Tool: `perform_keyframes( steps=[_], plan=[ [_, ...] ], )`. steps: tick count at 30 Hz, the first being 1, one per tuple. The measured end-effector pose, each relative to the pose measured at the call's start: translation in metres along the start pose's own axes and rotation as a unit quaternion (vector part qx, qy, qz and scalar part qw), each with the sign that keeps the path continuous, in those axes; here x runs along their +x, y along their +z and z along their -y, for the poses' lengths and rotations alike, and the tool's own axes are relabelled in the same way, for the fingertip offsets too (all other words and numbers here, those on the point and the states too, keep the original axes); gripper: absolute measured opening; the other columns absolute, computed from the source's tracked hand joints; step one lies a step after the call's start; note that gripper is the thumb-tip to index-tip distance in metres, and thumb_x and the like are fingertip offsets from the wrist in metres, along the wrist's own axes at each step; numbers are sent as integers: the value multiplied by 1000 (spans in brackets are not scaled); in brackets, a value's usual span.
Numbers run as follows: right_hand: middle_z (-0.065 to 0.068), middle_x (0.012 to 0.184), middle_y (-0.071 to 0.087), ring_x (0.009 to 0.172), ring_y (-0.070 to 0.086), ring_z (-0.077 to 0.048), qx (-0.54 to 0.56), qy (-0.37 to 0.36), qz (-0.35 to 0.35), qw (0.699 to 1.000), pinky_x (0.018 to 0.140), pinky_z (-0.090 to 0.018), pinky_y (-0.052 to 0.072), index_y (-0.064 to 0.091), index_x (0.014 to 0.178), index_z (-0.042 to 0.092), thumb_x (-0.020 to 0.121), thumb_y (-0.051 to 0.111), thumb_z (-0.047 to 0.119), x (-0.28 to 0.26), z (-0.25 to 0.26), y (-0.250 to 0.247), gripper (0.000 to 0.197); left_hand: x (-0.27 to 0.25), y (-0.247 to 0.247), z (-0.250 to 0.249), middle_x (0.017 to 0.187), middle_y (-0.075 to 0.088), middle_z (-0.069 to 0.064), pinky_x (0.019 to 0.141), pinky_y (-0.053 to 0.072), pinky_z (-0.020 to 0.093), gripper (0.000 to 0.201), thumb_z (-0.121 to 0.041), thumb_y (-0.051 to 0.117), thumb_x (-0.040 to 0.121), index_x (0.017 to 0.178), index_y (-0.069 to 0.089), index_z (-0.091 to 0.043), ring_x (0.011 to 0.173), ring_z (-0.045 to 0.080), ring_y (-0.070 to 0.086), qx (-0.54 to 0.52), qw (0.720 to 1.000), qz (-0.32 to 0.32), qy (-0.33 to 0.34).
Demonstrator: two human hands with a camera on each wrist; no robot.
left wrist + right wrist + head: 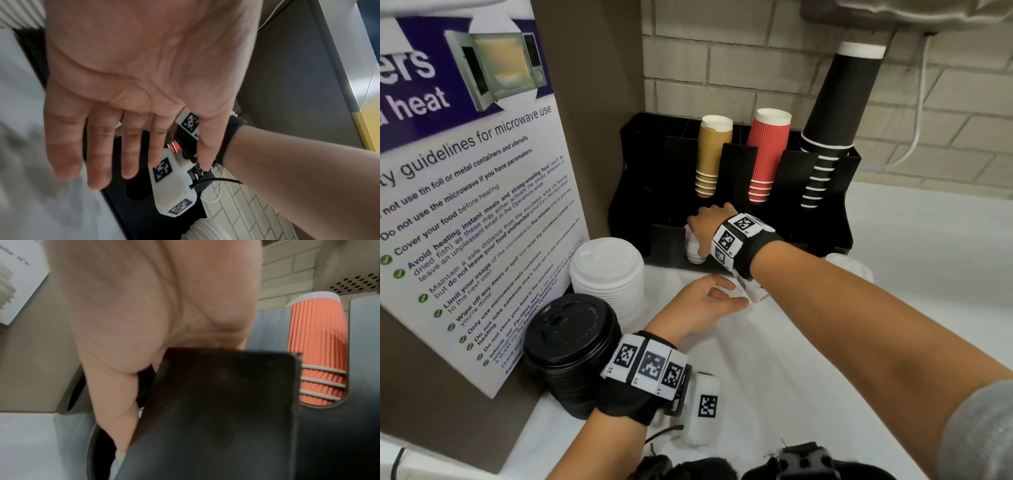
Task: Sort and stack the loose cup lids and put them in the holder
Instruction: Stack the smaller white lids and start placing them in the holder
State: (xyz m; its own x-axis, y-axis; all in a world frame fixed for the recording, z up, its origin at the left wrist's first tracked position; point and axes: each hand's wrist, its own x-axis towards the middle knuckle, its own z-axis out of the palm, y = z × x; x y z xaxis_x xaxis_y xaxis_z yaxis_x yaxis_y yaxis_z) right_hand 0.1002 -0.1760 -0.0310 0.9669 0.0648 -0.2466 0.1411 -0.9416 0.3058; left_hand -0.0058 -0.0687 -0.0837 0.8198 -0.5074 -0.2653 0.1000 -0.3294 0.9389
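Right hand in the holder
Right hand [707, 222] grasps white lids [693, 248] inside the black holder [822, 219]; left hand [698, 305] hovers, fingers released.

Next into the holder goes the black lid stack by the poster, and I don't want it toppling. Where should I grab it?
Grip the black lid stack low around its sides, coming from the right, where the free left hand is; the poster blocks the left. It is tall, so a top-only grip would probably lift just a few lids.
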Motion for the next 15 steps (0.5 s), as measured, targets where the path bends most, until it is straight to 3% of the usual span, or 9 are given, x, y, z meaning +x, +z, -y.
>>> perform_keyframes(
  steps=[6, 10, 15],
  plan=[
    [-6, 142, 44, 140, 17, -33, -75, 48, 34, 995, 110, -60, 5, 42, 137, 18, 89, 53, 43, 5, 8, 4, 55, -1, 1, 0, 115, 64, 1, 71, 43, 20, 34, -35, 70, 86, 116, 59, -24, 93, 9, 59, -9, 1000, 0, 7],
    [-4, 133, 51, 138, 19, -34, -57, 61, 53, 995, 105, -69, -2, 45, 133, 19, 88, 49, 42, 16, 9, 13, 51, -1, 1, 1, 113, 64, -1, 71, 42, 20, 33, -35, 70, 86, 115, 59, -25, 91, 7, 59, -5, 1000, 5, 8],
    [-5, 126, 54, 134, 24, -36, -32, 57, 35, 997, 104, -69, -5, 47, 129, 17, 86, 49, 40, 20, 6, 18, 49, 0, -1, 0, 108, 63, -5, 70, 43, 20, 34, -37, 70, 86, 116, 59, -25, 89, 5, 59, 0, 1000, 2, 14]
  ],
)
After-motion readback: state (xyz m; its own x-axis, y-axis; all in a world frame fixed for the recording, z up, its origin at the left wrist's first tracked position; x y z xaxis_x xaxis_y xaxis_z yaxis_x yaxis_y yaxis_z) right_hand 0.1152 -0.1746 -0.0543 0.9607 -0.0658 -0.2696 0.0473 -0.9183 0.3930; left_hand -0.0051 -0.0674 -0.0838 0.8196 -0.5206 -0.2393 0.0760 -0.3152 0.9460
